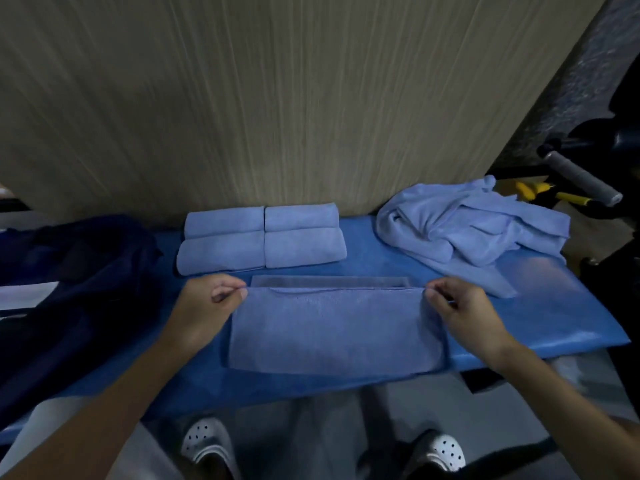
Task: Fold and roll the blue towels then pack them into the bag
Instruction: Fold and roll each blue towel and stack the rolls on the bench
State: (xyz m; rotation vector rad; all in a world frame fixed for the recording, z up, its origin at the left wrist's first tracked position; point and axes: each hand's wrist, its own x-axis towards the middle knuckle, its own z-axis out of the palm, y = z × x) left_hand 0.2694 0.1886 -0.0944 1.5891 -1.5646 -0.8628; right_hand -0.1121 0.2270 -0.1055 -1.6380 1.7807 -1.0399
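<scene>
A blue towel (332, 327) lies folded flat on the blue padded bench (540, 317) in front of me. My left hand (204, 303) pinches its far left corner and my right hand (464, 310) pinches its far right corner. Behind it, several rolled blue towels (263, 237) sit in two rows against the wall. A heap of loose blue towels (474, 230) lies at the bench's right end. A dark navy bag (76, 282) slumps at the left end of the bench.
A wood-grain wall (277, 98) rises directly behind the bench. At the far right stand dark equipment with a grey padded handle (581, 178) and yellow parts. My two white clogs (207, 441) show on the grey floor below the bench's front edge.
</scene>
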